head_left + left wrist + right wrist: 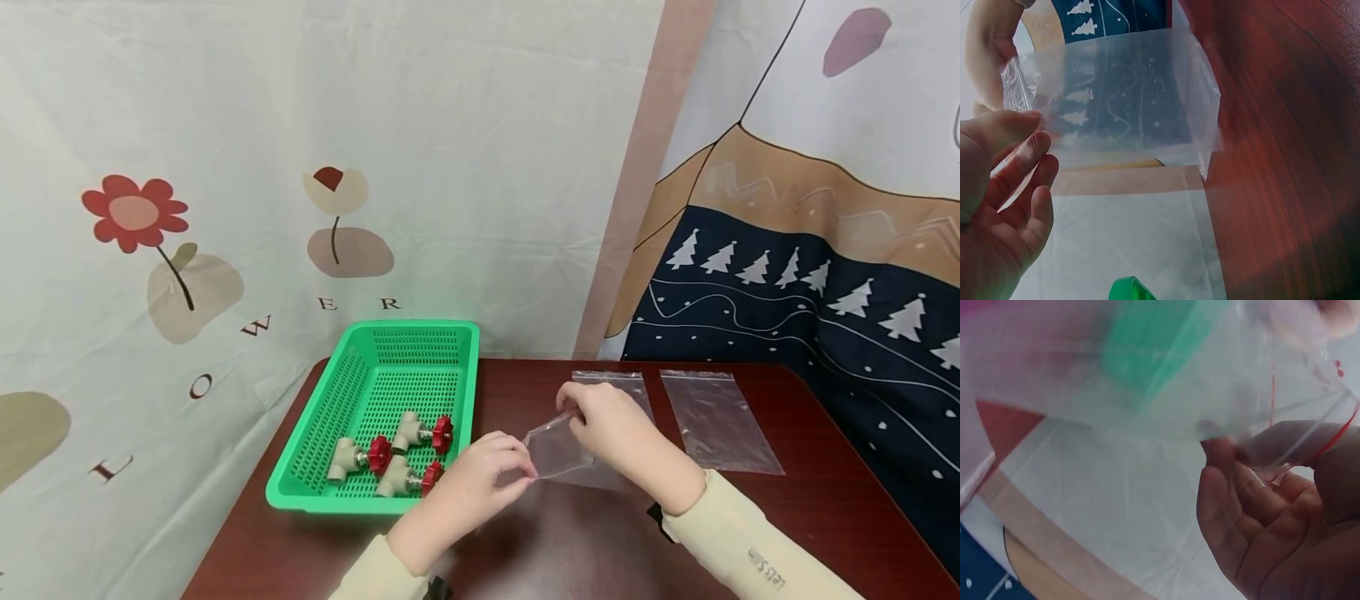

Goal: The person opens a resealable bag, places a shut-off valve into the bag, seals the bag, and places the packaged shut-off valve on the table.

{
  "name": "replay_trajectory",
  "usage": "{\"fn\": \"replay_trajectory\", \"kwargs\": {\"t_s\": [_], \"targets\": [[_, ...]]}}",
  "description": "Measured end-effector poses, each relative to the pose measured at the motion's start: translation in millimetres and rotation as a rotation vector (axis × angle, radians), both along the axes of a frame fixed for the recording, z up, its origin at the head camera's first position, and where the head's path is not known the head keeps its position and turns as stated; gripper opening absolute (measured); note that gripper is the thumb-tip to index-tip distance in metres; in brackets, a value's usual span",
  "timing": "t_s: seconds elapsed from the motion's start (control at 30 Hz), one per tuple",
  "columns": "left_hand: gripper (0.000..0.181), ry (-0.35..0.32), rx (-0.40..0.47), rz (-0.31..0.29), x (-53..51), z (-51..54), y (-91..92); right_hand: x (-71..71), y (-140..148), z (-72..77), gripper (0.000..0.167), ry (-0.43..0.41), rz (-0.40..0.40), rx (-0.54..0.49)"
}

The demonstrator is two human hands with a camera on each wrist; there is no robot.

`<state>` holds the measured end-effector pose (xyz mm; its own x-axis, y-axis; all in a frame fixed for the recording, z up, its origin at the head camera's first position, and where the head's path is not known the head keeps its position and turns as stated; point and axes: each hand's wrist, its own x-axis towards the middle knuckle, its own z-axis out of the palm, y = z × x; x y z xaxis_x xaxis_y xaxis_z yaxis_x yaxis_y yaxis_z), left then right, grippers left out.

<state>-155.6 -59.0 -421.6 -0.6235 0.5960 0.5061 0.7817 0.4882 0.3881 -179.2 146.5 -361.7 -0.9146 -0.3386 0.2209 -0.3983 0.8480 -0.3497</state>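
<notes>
A clear zip bag [557, 448] is held up over the table between both hands. My left hand [480, 479] pinches one corner near the zip edge, its other fingers loosely curled in the left wrist view. The right hand [615, 429] pinches the opposite side of the same edge; in the right wrist view its thumb and fingers grip the film [1116, 406] beside a red zip line. Nothing is visible inside the bag [1122, 100]. To the left, a green plastic basket [474, 375] holds several beige pipe valves [345, 460] with red handwheels [379, 454].
Two more clear zip bags lie flat on the dark red table [517, 392]: one flat bag [637, 387] partly behind the right hand, another bag [722, 421] farther right. A printed cloth [487, 167] hangs behind the table's back edge.
</notes>
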Motion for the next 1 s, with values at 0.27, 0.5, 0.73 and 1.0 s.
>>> {"fn": "replay_trajectory", "kwargs": {"t_s": [0.27,0.5,0.73,1.0], "targets": [[0.004,0.032,0.006,-0.006,-1.2,-4.9,0.7,1.1,-2.7,-4.2,0.012,0.024,-0.01,0.014],[0.002,0.066,0.048,0.057,-2.8,-5.4,1.4,5.0,5.6,-5.4,0.014,-0.05,0.011,-0.152],[0.008,0.05,0.099,0.111,-3.4,-4.9,0.4,15.6,23.9,-11.5,0.032,0.007,0.082,-0.418],[0.003,0.022,0.111,0.136,-4.1,-3.9,-1.4,36.4,42.2,-49.5,0.055,0.173,0.131,-0.427]]}}
